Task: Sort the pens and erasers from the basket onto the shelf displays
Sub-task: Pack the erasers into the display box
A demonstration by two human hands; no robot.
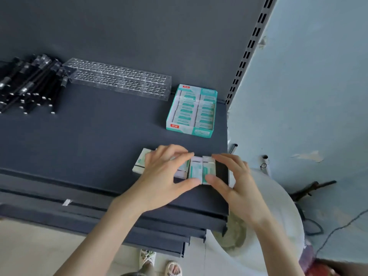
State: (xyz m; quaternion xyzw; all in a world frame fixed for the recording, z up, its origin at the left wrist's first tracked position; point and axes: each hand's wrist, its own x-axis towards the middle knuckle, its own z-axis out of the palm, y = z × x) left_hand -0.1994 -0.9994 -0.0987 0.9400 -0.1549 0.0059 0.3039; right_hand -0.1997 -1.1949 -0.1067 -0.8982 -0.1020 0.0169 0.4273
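Note:
A row of white-and-teal wrapped erasers (196,169) lies near the front right of the dark grey shelf (89,140). My left hand (165,172) lies over the left part of the row, thumb at the near side and fingers curled over the far side. My right hand (231,176) pinches the rightmost eraser (209,168) between thumb and fingers. Behind them stands a teal display box (192,111) packed with erasers. Black pens (29,84) lie heaped at the far left beside a clear acrylic pen holder (119,78) with several holes.
The shelf's right edge ends just right of the erasers, beside a slotted upright (249,50) and a pale blue wall (308,86). A white basin-like object (274,216) sits below to the right. Lower shelf edges (139,226) and my sandalled feet (159,263) show beneath.

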